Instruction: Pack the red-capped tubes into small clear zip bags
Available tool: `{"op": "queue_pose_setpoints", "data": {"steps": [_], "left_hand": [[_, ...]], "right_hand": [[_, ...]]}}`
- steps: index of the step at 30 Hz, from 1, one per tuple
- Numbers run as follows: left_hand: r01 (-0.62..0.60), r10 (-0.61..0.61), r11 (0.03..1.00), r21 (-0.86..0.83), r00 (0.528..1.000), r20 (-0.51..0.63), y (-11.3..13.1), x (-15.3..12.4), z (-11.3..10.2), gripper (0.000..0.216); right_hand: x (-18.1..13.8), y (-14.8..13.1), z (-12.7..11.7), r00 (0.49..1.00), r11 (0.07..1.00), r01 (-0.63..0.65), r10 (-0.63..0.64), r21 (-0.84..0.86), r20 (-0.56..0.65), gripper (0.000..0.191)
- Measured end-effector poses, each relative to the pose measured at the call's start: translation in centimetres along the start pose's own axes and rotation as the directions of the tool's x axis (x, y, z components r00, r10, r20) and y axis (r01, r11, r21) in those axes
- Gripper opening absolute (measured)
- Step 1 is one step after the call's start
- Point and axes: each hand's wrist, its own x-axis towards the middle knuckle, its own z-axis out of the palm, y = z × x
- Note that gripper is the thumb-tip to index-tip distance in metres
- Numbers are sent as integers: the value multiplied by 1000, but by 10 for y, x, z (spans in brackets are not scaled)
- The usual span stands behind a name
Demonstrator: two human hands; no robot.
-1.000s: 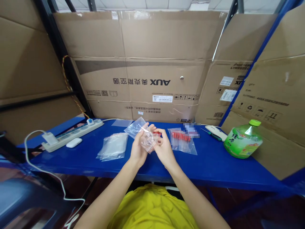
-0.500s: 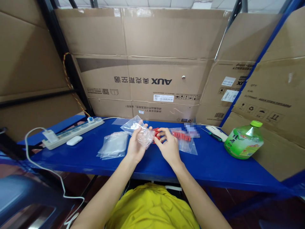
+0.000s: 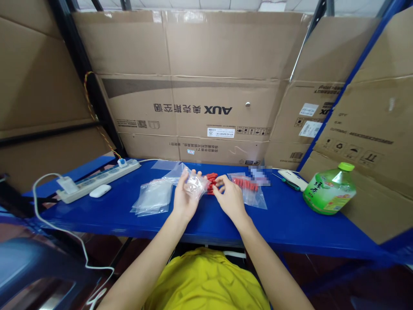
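My left hand [image 3: 186, 196] is closed around a clear plastic zip bag [image 3: 197, 184], crumpled over the palm, with its far end lying to the upper left. Just beyond it, a small heap of red pieces [image 3: 211, 177] rests on the blue table [image 3: 206, 217]; their exact kind is too small to tell. My right hand [image 3: 229, 196] reaches in from the right, its thumb and fingertips curled in at a red piece at the edge of the heap. To its right lies a clear bag [image 3: 256, 200] with several red pieces in a row.
A stack of clear bags [image 3: 153, 198] lies to the left. Further left are a power strip [image 3: 100, 178] and a white case [image 3: 100, 191]. A green drink bottle [image 3: 329, 189] stands at the right beside a white and green tool [image 3: 293, 180]. Cardboard [image 3: 193, 56] walls the back.
The plastic bag has sunk lower and bunched more into my left hand. My right hand's fingers have drawn closer together at the red pieces.
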Motion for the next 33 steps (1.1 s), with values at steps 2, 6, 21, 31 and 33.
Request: {"op": "queue_pose_setpoints", "data": {"steps": [2, 6, 21, 31, 33], "left_hand": [[-13, 12, 999, -35, 999, -32, 6, 6, -3, 14], [-68, 62, 996, -66, 994, -86, 15, 17, -12, 10], [-118, 108, 992, -42, 975, -193, 14, 23, -21, 12], [-137, 113, 987, -87, 963, -245, 13, 22, -17, 5], [-141, 114, 986, -93, 963, -245, 13, 22, -17, 5]], "right_hand": [[0, 9, -2, 999, 983, -8, 17, -182, 45, 19], [-3, 18, 0, 984, 921, -9, 77, -390, 161, 24], [-4, 11, 5, 985, 927, 144, -100, -347, 142, 34], [-10, 10, 13, 888, 800, 436, -307, -413, 344, 35], [-10, 12, 14, 884, 797, 441, -307, -412, 353, 35]]}}
